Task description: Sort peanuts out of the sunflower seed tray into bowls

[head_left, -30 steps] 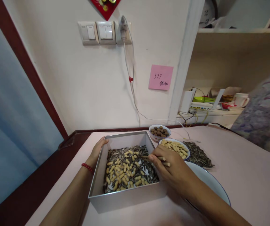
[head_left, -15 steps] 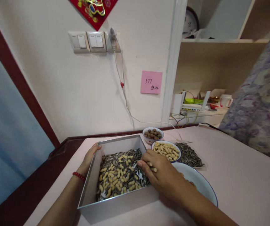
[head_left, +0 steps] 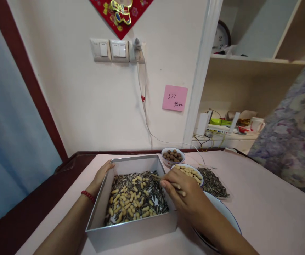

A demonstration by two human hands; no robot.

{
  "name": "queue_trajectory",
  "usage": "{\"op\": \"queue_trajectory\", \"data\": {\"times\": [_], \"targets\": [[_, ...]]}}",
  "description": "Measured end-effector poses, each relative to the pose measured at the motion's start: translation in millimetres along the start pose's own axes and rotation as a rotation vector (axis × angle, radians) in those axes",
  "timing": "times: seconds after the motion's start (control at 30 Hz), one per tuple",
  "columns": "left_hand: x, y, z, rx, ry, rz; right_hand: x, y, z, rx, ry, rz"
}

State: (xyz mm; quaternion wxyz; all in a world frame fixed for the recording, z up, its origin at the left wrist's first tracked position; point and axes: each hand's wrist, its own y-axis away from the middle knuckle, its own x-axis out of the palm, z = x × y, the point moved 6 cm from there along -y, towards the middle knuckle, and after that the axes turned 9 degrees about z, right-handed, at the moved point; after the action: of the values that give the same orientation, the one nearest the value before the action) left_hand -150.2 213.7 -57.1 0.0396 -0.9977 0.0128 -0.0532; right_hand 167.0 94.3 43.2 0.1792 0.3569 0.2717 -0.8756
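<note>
- Box, near six o'clock in view: jostling could spill peanuts.
- Right hand, three o'clock: fingers pinch chopsticks — uneven pressure might drop a nut.
- Left hand grips box's eleven-o'clock corner, fingers closed — loosening risks skidding.

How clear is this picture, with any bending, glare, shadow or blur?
Head view: the red-brown post leans steeply, perhaps wide-lens distortion; head view: the box has a bright front rim; head view: a soft shadow lies below the right hand; head view: the blue curtain looks soft.
</note>
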Motion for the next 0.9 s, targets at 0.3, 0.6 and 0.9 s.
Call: {"op": "queue_trajectory", "data": {"times": [0.3, 0.6, 0.9], "targets": [[4, 6, -4, 0.043, -0.016, -0.017, 28, -3, -10, 0.004, 0.104, 0.077], [3, 7, 1, 0.072, -0.025, -0.001, -3, 7, 3, -0.092, 0.044, -0.066], [-3, 0, 4, 0.026, -0.059, -0.003, -66, 34, 35, -0.157, 0.085, -0.248]]}}
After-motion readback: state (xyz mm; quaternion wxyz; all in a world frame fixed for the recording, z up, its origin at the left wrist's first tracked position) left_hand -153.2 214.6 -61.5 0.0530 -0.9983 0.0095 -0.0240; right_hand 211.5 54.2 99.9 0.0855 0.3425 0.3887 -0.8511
